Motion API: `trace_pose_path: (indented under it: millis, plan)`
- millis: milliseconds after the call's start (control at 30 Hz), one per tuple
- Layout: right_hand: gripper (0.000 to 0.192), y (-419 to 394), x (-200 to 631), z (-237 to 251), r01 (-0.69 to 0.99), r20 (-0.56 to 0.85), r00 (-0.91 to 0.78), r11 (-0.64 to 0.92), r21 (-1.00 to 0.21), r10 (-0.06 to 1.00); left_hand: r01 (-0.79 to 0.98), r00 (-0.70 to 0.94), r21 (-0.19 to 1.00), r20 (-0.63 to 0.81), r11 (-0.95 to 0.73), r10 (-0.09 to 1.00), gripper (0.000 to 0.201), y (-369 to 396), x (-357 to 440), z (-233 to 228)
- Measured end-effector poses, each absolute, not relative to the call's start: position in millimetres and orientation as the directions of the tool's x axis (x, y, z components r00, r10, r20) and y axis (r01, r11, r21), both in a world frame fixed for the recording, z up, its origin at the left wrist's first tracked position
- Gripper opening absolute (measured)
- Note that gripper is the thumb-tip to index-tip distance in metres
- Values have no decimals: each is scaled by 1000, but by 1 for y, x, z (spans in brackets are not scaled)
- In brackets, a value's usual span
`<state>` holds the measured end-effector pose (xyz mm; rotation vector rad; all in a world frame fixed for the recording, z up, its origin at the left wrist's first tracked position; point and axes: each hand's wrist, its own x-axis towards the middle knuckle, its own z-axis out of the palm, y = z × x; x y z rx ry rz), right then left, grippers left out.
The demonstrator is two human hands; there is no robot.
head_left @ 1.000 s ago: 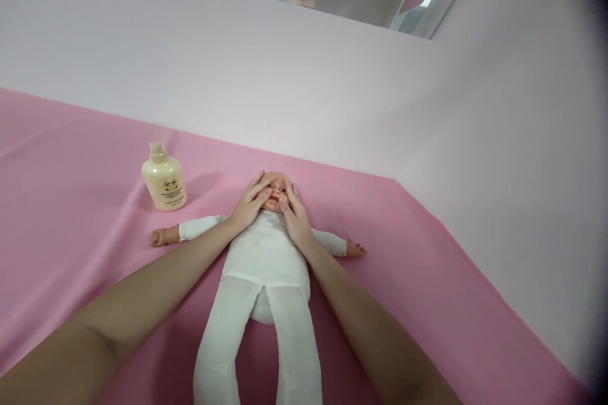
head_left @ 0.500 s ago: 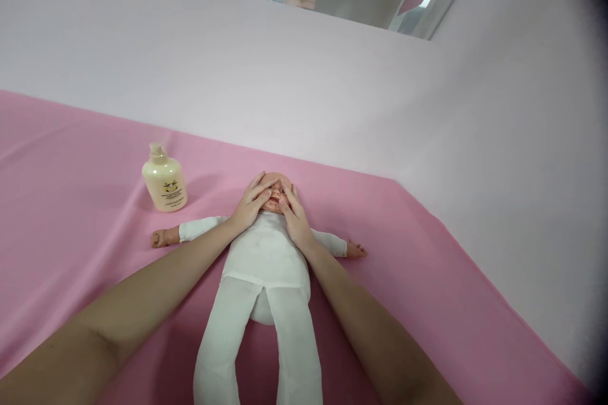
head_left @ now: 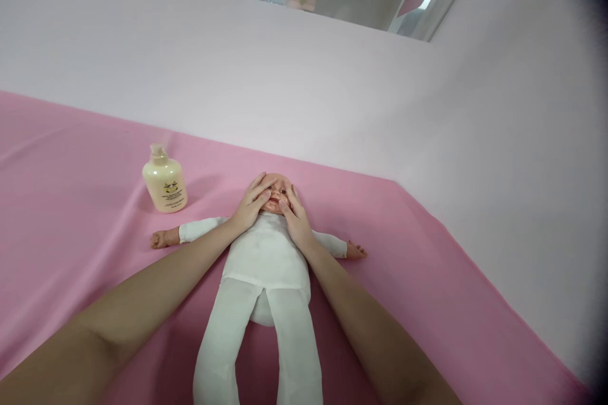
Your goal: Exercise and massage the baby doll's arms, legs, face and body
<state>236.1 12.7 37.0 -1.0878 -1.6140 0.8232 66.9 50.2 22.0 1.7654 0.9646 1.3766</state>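
A baby doll [head_left: 266,259] in a white suit lies on its back on the pink cloth [head_left: 71,215], arms spread, legs toward me. My left hand [head_left: 249,205] rests on the left side of the doll's head [head_left: 275,193], fingers spread over the cheek. On the other cheek lies my right hand [head_left: 295,218], thumb near the mouth. Both hands press flat on the face and grasp nothing. Parts of the face are hidden under my fingers.
A cream-coloured pump bottle [head_left: 164,180] stands upright on the cloth to the left of the doll's head. A pale wall [head_left: 332,88] rises behind and to the right. The cloth's right edge meets that wall.
My thumbs have slid slightly on the doll's face, up toward the eyes and back down to the cheeks. The doll and bottle have not moved.
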Motion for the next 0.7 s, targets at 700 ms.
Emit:
trace_pose_path:
  millis: [700]
  plan:
    - [67,12,238,39,391,442,-165,470,-791,882,242,138,837,471,-491,871,52,47,67,23]
